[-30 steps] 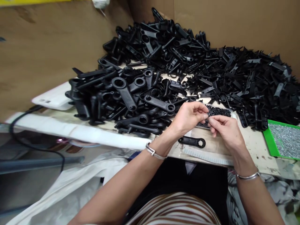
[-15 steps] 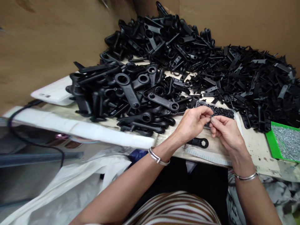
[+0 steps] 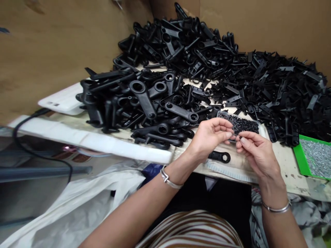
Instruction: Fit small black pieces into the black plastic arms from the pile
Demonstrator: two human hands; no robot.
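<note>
My left hand [image 3: 210, 136] and my right hand [image 3: 256, 150] face each other just in front of a clear box of small black parts [image 3: 244, 124]. Thumb and fingertips of my left hand are pinched together; whatever they hold is too small to name. The right thumb and forefinger also pinch something tiny and dark that I cannot make out. Below the hands, a black plastic arm with a ring-shaped end [image 3: 221, 156] lies on the table, its left part hidden behind my left wrist.
A large heap of black plastic arms [image 3: 144, 100] covers the left and middle of the table [image 3: 281, 168]. Thin black pieces [image 3: 271, 82] pile up at the right. A green tray [image 3: 301, 162] holds small silvery metal parts. A white device [image 3: 62, 100] with a cable stands at far left.
My hands have drawn slightly apart at the fingertips, the right one moving a little to the right and down. The black arm on the table has stayed in place.
</note>
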